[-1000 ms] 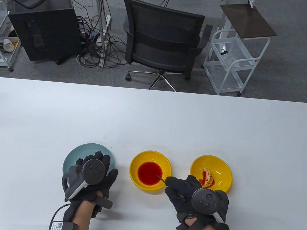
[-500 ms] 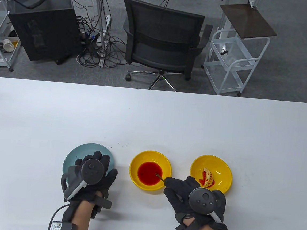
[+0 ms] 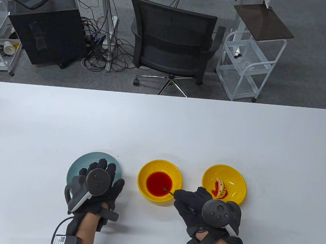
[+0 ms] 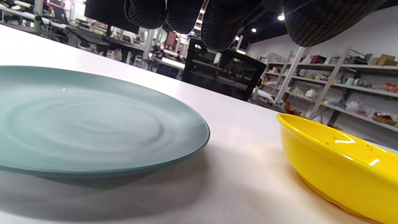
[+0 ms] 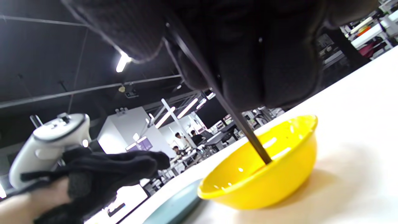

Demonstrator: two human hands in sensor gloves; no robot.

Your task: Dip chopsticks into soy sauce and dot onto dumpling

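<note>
My right hand [image 3: 198, 205] grips dark chopsticks [image 3: 168, 190] whose tips sit in the red soy sauce [image 3: 159, 183] of the middle yellow bowl [image 3: 178, 174]. In the right wrist view the chopsticks [image 5: 245, 130] run down from my fingers [image 5: 270, 71] into that bowl [image 5: 279, 183]. A dumpling [image 3: 220, 188] with red dots lies in the right yellow bowl [image 3: 239, 177], just beyond my right hand. My left hand [image 3: 100, 185] rests flat over the blue-green plate [image 3: 76, 165], holding nothing; its fingertips [image 4: 183, 15] hang above the plate [image 4: 93, 124].
The white table [image 3: 162, 127] stretches wide behind the three dishes. An office chair [image 3: 172, 43] and a white cart [image 3: 248, 64] stand beyond the far edge. The sauce bowl's side [image 4: 335, 171] shows in the left wrist view.
The chopstick tips have shifted slightly down and left within the sauce as my right hand edged a little nearer to me. My left hand has stayed over the plate.
</note>
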